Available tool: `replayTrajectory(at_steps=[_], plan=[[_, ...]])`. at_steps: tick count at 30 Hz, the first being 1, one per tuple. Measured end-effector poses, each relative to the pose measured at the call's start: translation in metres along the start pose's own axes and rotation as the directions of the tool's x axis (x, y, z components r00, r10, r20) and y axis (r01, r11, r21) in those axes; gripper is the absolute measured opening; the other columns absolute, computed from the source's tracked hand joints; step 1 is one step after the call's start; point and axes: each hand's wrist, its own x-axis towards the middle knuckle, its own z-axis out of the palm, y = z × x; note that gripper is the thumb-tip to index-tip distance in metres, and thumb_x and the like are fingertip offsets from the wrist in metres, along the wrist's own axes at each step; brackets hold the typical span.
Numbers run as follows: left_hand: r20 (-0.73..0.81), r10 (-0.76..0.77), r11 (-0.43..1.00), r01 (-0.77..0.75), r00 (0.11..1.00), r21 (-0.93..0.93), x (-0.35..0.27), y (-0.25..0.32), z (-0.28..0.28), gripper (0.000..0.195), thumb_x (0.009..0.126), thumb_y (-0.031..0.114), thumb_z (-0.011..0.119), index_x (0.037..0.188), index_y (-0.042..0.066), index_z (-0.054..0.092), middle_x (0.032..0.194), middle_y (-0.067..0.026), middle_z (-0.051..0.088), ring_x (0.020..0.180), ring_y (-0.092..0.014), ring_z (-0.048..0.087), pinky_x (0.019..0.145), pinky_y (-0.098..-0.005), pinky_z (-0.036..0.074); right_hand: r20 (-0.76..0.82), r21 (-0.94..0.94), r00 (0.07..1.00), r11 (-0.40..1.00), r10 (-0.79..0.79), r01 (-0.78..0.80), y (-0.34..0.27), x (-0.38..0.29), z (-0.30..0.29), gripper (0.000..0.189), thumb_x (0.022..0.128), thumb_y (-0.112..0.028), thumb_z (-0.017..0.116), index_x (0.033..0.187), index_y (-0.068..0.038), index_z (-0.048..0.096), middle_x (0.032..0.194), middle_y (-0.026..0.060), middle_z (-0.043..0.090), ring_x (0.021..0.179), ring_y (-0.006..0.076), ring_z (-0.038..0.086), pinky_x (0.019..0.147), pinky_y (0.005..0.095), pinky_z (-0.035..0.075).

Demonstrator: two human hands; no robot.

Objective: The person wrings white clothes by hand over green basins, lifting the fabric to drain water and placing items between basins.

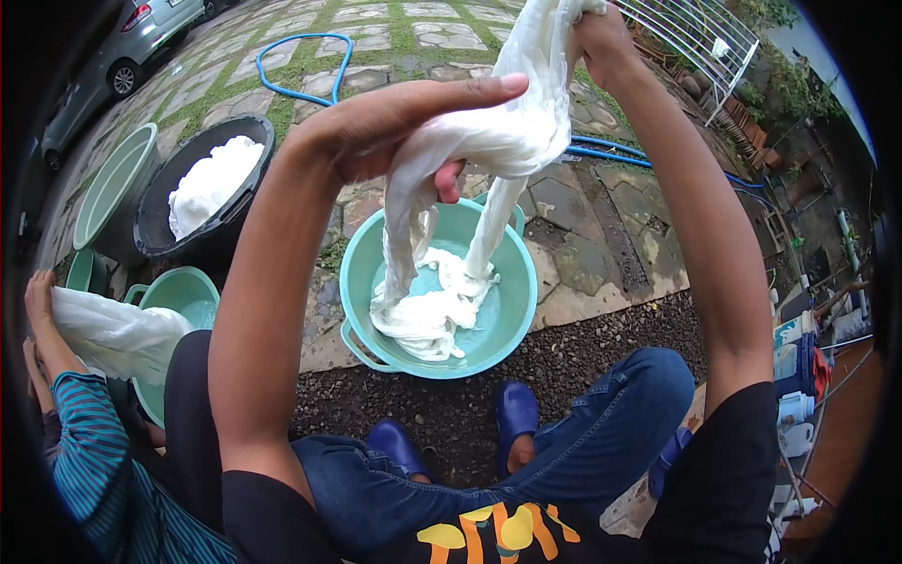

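Note:
A long wet white cloth point(521, 134) hangs in folds from my two raised hands. My right hand point(607, 35), at the top of the view, grips its upper end. Lower down, my left hand point(423, 127) holds a twisted fold between the outstretched thumb and the fingers, which are partly hidden by the cloth. Below them a round light green plastic basin point(530, 282) stands on the paving edge, with the lower part of the cloth heaped in it and a little water on its bottom.
At the left a black tub point(264, 134) holds a white cloth heap point(211, 180), beside a tall green tub point(116, 187). A co-worker's hands point(41, 296) hold white cloth over another green basin point(204, 282). A blue hose point(303, 35) lies on the paving; a white metal rack point(726, 63) stands upper right.

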Motion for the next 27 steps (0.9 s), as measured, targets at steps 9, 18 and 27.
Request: replayTrajectory(at_steps=[9,18,27], plan=[[0.099,-0.180,0.978,0.167,0.979,0.121,-0.008,-0.038,-0.037,0.042,0.078,0.042,0.069,0.078,0.000,0.063,0.049,0.0034,0.049,0.035,-0.005,0.044,0.036,-0.0168,0.039,-0.174,-0.043,0.967,0.980,0.184,-0.194,0.024,-0.031,-0.040,0.011,0.083,-0.002,0.053,0.086,0.001,0.063,0.069,0.0107,0.062,0.057,0.0208,0.061,0.051,0.0374,0.049],[-0.312,0.416,0.800,-0.507,0.854,-0.321,-0.009,0.043,-0.023,0.042,0.082,0.041,0.057,0.084,-0.001,0.059,0.053,-0.0010,0.049,0.050,-0.011,0.051,0.052,-0.0314,0.043,0.269,-0.465,0.916,0.873,0.298,-0.148,0.091,-0.108,0.002,0.028,0.076,-0.031,0.069,0.089,-0.007,0.069,0.077,0.0149,0.067,0.073,0.0261,0.067,0.067,0.0362,0.050],[-0.521,0.262,0.861,0.047,0.813,0.506,0.049,0.094,0.055,0.042,0.081,0.043,0.052,0.074,0.002,0.059,0.056,-0.0026,0.052,0.047,-0.013,0.051,0.049,-0.0240,0.042,0.605,0.253,0.795,0.934,0.052,-0.253,0.021,-0.122,0.028,0.094,0.061,-0.045,0.082,0.131,-0.001,0.038,0.126,0.0177,0.049,0.118,0.0292,0.047,0.101,0.0379,0.036]])
